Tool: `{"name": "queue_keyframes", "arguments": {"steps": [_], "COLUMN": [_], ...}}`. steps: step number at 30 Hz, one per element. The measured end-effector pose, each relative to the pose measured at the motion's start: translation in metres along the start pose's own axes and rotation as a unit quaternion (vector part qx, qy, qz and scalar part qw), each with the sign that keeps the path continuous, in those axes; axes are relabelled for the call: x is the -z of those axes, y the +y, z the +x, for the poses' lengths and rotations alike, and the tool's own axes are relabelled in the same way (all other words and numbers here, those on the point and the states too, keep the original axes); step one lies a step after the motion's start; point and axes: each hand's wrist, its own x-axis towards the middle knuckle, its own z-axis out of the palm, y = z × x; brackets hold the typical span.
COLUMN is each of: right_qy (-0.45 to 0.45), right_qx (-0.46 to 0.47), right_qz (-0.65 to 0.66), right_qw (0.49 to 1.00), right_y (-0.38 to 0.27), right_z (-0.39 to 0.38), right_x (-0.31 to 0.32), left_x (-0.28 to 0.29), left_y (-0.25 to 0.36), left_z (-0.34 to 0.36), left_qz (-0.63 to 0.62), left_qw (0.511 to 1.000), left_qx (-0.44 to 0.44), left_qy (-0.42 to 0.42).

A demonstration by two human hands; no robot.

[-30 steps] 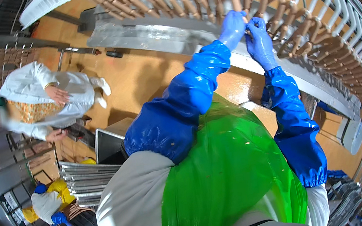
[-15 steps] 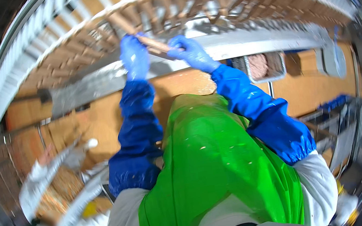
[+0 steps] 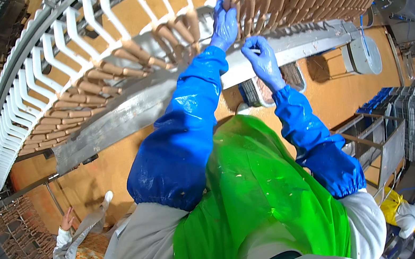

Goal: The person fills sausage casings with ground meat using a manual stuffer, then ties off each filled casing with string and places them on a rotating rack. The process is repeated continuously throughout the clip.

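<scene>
White plastic hooks point(image 3: 95, 23) run in a long curved rack across the top of the view, and over them hang strings of pale brown sausage links point(image 3: 263, 0), their long axes running away from the person, side by side. Below the rack lies a grey metal trough point(image 3: 125, 115), and under that an orange floor point(image 3: 91, 173). A green apron point(image 3: 260, 196) and blue sleeve covers fill the middle.

The left hand point(image 3: 225, 22), in a blue glove, is the nearer to the links: it reaches up among them with its fingers point(image 3: 219, 7) closed round one link at the rack. The right hand point(image 3: 263, 62) sits lower, just beside and below, over the trough's edge, its fingers point(image 3: 249, 48) pinched together; whether they hold anything cannot be told.

Links crowd both sides of the left hand; open room lies only downward, toward the trough. Another person's sleeve point(image 3: 80, 231) shows at lower left, well apart.
</scene>
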Motion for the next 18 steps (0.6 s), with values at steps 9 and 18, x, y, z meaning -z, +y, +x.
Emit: {"name": "queue_keyframes", "arguments": {"steps": [9,18], "right_qy": [-0.124,-0.436], "right_qx": [0.031,-0.153], "right_qz": [0.113,0.234], "right_qw": [0.985,0.856], "right_y": [-0.021,-0.016], "right_z": [0.069,0.136], "right_x": [0.031,0.001], "left_x": [0.054,0.075], "left_y": [0.038,-0.010], "left_z": [-0.052,-0.037], "left_qz": [-0.531,-0.092], "left_qw": [0.712,0.941], "left_qx": [0.439,0.296], "left_qy": [-0.134,-0.138]}}
